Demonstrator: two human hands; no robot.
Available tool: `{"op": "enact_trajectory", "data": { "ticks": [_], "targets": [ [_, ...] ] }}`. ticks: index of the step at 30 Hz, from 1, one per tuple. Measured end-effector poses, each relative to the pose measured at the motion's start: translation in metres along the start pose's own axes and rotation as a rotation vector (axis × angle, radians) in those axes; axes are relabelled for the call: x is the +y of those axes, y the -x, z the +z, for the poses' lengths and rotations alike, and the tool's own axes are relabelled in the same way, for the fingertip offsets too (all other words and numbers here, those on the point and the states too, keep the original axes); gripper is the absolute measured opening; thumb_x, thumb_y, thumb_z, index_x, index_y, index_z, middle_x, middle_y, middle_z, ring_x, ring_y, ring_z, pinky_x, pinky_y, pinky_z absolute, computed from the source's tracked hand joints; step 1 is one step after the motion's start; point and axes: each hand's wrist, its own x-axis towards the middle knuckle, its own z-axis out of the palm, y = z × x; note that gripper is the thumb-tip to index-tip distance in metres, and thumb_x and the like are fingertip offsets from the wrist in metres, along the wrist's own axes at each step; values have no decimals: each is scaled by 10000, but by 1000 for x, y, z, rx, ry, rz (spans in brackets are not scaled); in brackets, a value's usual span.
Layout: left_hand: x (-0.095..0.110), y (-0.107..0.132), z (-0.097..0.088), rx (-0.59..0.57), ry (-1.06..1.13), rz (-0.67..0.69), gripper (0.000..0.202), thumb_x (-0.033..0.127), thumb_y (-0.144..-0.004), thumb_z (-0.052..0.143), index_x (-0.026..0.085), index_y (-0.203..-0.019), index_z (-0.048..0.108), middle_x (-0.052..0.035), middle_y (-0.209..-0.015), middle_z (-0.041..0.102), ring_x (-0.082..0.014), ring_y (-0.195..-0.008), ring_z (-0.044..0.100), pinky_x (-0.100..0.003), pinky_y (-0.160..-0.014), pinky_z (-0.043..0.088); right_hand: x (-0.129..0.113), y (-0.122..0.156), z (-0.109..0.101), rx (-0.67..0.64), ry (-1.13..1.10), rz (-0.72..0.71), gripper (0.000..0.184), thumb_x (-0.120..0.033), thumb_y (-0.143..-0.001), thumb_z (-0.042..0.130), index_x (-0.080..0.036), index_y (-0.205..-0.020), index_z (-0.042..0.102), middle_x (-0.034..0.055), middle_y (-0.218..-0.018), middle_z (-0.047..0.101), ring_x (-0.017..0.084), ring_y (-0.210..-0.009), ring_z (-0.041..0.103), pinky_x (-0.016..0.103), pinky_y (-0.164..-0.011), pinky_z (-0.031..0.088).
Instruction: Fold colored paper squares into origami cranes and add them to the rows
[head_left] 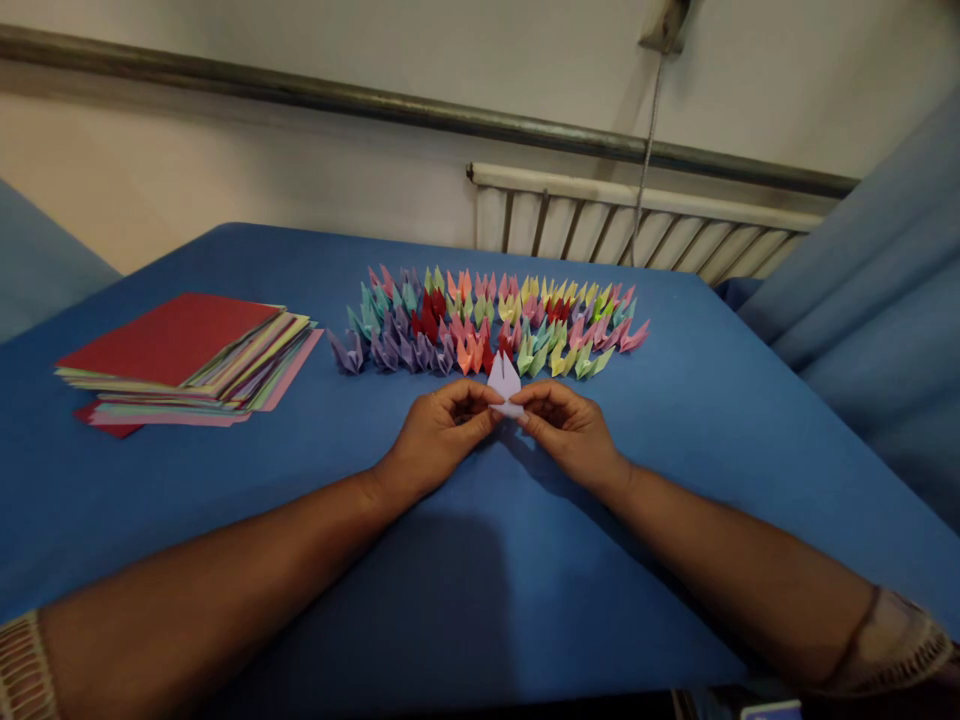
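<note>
Between my two hands is a pale lilac piece of folded paper (pixel 505 380), held just above the table in front of the rows of cranes. Its upper part points away from me in two narrow tips with a slit between them, and its lower edge is spread sideways. My left hand (pixel 444 425) pinches the left side between thumb and fingers. On the opposite side my right hand (pixel 574 425) grips the lower right edge the same way. Several rows of small folded paper cranes (pixel 470 352) in many colours stand just beyond my fingertips.
A thick stack of coloured paper sheets (pixel 172 340), red on top, lies at the left. The blue-covered table (pixel 360 600) reaches towards a wall with a pipe (pixel 322 95) and a radiator (pixel 570 215). A blue curtain (pixel 885 290) hangs at the right.
</note>
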Motion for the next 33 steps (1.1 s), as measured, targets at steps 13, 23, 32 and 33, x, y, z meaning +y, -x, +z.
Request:
{"op": "enact_trajectory", "data": {
  "ticks": [13, 23, 32, 33],
  "targets": [
    [2, 4, 3, 32, 48, -139, 470, 281, -694, 789, 187, -1103, 576, 27, -673, 702, -148, -641, 656, -249, -634, 492, -4, -3, 5, 3, -151, 184, 363, -415, -658, 820, -222, -871, 597, -59, -641, 592, 89, -554, 520, 233, -534, 424],
    [2, 4, 2, -31, 76, -166, 219, 371, -756, 728, 172, -749, 639, 7, -633, 666, -127, -604, 635, -233, -621, 507, -5, 1, 2, -40, -103, 231, 348, -478, -716, 776, -206, -617, 583, -50, -525, 548, 89, -490, 460, 248, -509, 365],
    [-2, 3, 0, -83, -27, -104, 259, 413, -776, 692, 161, -766, 633, 23, -646, 614, -106, -584, 561, -211, -559, 433, -6, 0, 4, -62, -29, 212, 408, -566, -733, 720, -195, -669, 562, -61, -520, 538, 76, -445, 452, 221, -453, 366],
    [-3, 3, 0, -85, -35, -93, 263, 416, -780, 687, 160, -775, 630, 26, -655, 603, -103, -586, 545, -211, -555, 420, -7, 1, 5, -63, -16, 199, 407, -561, -729, 723, -194, -669, 557, -64, -521, 532, 73, -444, 449, 217, -449, 363]
  ]
}}
